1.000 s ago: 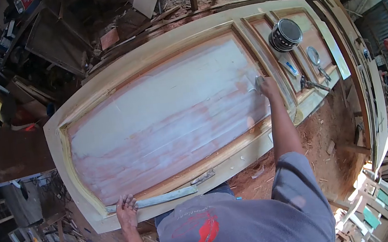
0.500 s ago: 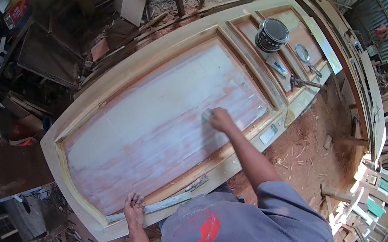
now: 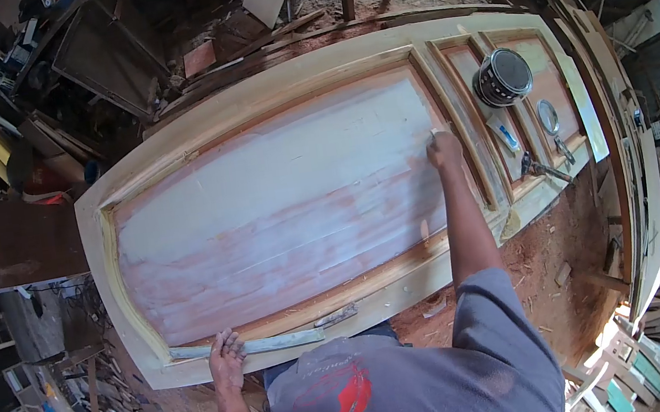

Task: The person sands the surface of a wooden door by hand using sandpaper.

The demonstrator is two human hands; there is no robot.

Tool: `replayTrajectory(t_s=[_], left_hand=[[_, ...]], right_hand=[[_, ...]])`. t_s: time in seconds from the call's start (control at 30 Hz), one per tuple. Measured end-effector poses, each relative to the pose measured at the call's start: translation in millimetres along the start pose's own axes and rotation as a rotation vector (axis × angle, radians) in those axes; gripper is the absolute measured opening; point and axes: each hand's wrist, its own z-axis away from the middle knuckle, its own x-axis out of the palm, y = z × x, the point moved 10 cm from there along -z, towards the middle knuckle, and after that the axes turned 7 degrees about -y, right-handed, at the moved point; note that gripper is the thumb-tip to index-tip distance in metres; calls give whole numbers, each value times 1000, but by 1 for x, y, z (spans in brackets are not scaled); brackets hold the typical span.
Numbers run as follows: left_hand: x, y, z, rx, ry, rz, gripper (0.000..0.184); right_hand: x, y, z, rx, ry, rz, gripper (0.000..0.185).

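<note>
A large wooden door (image 3: 241, 98) with recessed panels lies flat in front of me. Patchy whitish filler covers its biggest panel (image 3: 278, 188), with reddish wood showing through. My right hand (image 3: 444, 151) is closed at the right end of that panel; a small pale edge shows at its fingers, too small to name. Near the front left edge, my left hand (image 3: 227, 357) rests beside a long pale wooden strip (image 3: 285, 341), its dusty fingers stretched out. A short greyish piece (image 3: 336, 316) lies by the strip's right end.
On the door's right part stand a can (image 3: 503, 76), a round lid (image 3: 548, 117), a blue-and-white tube (image 3: 504, 135) and a hammer (image 3: 544, 169). Boards (image 3: 636, 191) lean along the right side. Wood scraps (image 3: 114, 401) litter the ground at lower left.
My right hand has moved right and away from me across the panel, arm more stretched. My left hand stays near the strip. The whole view has shifted slightly.
</note>
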Motion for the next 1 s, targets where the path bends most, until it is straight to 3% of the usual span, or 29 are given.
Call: replayTrajectory(t_s=[0.17,0.27,0.33,0.4,0.47,0.5,0.57,0.67,0.8,1.0], left_hand=[[14,-8,-16,-29,-57,29,46],[34,-2,-24,4,-112,26,44],[41,4,-21,21,-116,8,45],[39,7,-17,33,-102,10,45],[30,5,-12,31,-81,23,46],[24,4,-9,25,-63,18,46],[20,-1,-7,17,-33,15,47],[26,1,3,3,-8,-4,48],[29,0,3,7,-43,21,46],[29,3,-9,6,-101,49,44]], right_hand=[[42,-71,69,-101,125,77,17],[44,-111,102,-272,-38,-38,18],[45,-99,96,-381,-174,-187,19],[0,-64,71,-354,-87,-285,39],[-30,-31,34,-383,-69,-177,45],[-41,-18,22,-229,-216,-274,44],[-54,-18,5,-250,-276,-48,45],[-18,3,-15,-478,-293,-102,49],[-27,17,22,-350,-396,62,55],[-10,80,91,-322,-414,-70,56]])
